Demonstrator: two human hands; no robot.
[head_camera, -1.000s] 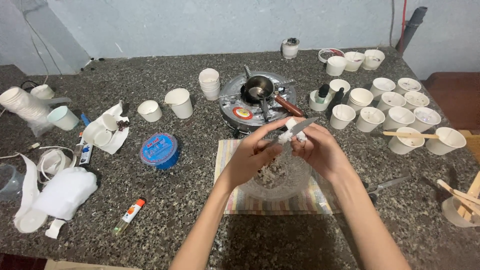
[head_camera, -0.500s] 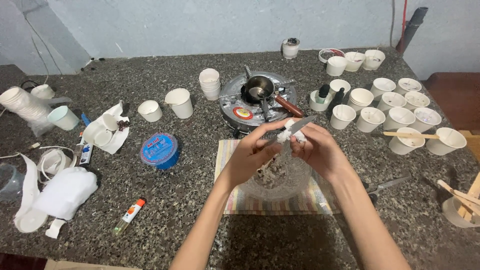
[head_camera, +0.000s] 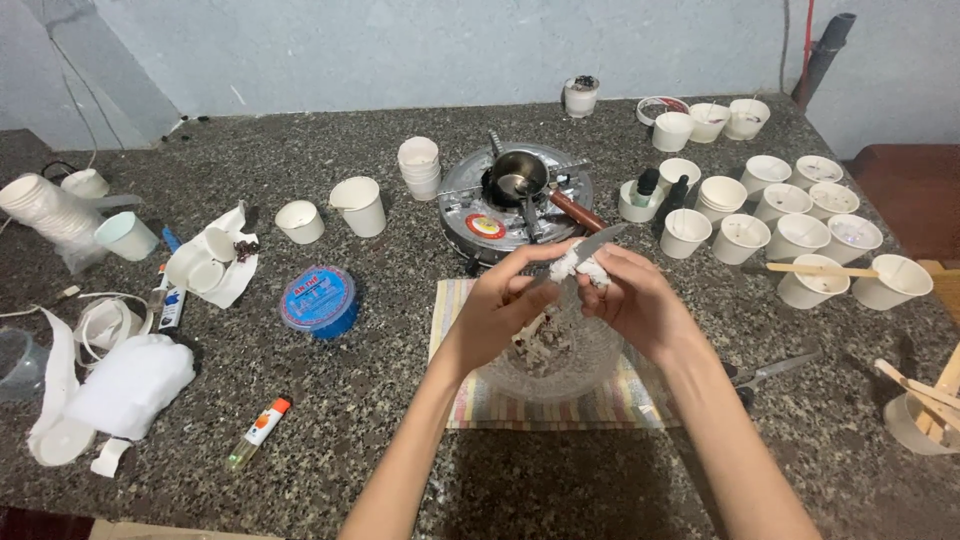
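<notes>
Left hand (head_camera: 500, 305) grip closed on knife (head_camera: 585, 246); right hand (head_camera: 635, 300) pinches white wax chunk (head_camera: 578, 265) above glass bowl (head_camera: 560, 350) on table (head_camera: 380, 400). Shaving step underway; next stroke needs steady blade clear of fingers.

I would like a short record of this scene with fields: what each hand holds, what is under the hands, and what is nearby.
left hand: holds a knife, blade pointing up and right
right hand: holds a white lump against the blade
under hands: glass bowl with white shavings, on a striped mat
behind: small pot on a round stove
right side: many white cups, scissors, wooden sticks
left side: blue tape roll, lighter, cup stack
surface: dark speckled counter
</notes>
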